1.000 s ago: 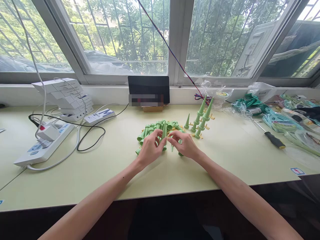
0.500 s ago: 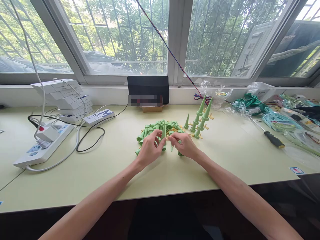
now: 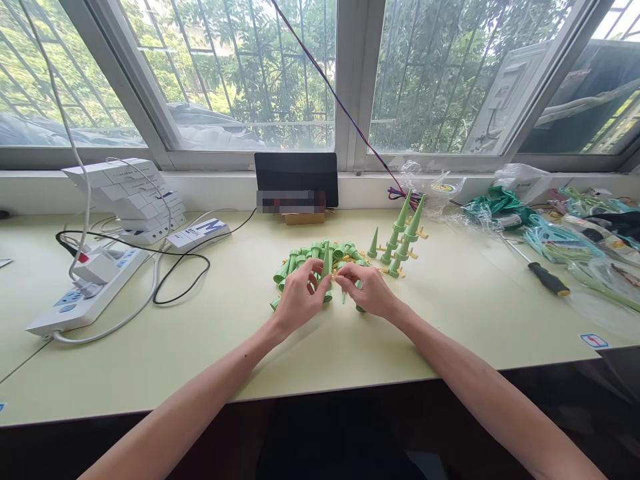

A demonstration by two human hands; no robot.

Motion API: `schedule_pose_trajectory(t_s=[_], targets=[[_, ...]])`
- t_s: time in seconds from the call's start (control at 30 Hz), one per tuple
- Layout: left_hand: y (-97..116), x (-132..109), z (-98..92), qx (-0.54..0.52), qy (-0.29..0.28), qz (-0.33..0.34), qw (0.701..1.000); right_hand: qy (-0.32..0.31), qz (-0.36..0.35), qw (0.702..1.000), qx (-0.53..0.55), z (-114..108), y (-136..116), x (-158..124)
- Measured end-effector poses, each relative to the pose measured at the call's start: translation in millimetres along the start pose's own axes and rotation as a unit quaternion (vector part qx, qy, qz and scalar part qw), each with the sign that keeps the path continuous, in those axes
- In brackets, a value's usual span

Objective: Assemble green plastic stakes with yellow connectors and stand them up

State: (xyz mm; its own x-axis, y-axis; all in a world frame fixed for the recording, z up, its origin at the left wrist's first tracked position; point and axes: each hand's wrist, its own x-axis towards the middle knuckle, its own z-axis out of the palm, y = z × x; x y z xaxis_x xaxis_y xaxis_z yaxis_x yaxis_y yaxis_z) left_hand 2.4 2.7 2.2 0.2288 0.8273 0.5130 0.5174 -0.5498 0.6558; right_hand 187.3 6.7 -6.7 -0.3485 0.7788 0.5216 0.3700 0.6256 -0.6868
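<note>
My left hand (image 3: 304, 291) is closed around a green plastic watering spike (image 3: 327, 259), held tip up above the pile. The fingers of my right hand (image 3: 364, 287) pinch a small yellow valve (image 3: 335, 275) at the side of that spike; the fingertips partly cover it. Behind and under both hands lies a heap of green spikes (image 3: 316, 251) with yellow pieces among them. To the right, several spikes stand stacked into two tall leaning columns (image 3: 401, 240) with yellow valves sticking out. A single spike (image 3: 373, 243) stands beside them.
A power strip (image 3: 93, 293) with cables and a stack of white boxes (image 3: 133, 197) sit on the left. A dark tablet (image 3: 297, 175) leans at the window. On the right are a screwdriver (image 3: 547, 279) and a jumble of plastic bags and green tubing (image 3: 560, 237).
The held spike has tilted very slightly to the left. My right fingertips have shifted a little at the yellow valve. Everything else looks the same.
</note>
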Motion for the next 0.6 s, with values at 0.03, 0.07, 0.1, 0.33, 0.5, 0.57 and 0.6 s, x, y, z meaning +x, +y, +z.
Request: schedule_pose_trajectory(t_s=[0.03, 0.07, 0.1, 0.33, 0.5, 0.57, 0.6], targets=[[0.3, -0.1, 0.0, 0.000, 0.000, 0.000, 1.000, -0.005, 0.005, 1.000, -0.003, -0.4, 0.0, 0.1], [0.5, -0.2, 0.0, -0.001, -0.001, -0.001, 1.000, -0.007, 0.008, 1.000, -0.006, -0.8, -0.1, 0.2], [0.7, -0.3, 0.0, -0.001, 0.000, 0.000, 1.000, -0.007, 0.009, 1.000, -0.010, -1.1, -0.4, 0.3], [0.2, 0.4, 0.2, 0.004, 0.006, 0.000, 1.000, 0.012, -0.010, 1.000, -0.018, -1.1, -4.2, -0.1], [0.6, 0.4, -0.2, 0.003, 0.005, 0.000, 1.000, 0.014, -0.019, 1.000, 0.008, 0.5, -1.6, -1.1], [1.0, 0.3, -0.4, 0.003, 0.004, 0.001, 1.000, 0.014, -0.017, 1.000, 0.014, 0.4, -1.2, -1.1], [1.2, 0.3, -0.6, 0.003, 0.005, 0.001, 1.000, 0.013, -0.015, 1.000, 0.016, 0.1, -1.3, -1.0]])
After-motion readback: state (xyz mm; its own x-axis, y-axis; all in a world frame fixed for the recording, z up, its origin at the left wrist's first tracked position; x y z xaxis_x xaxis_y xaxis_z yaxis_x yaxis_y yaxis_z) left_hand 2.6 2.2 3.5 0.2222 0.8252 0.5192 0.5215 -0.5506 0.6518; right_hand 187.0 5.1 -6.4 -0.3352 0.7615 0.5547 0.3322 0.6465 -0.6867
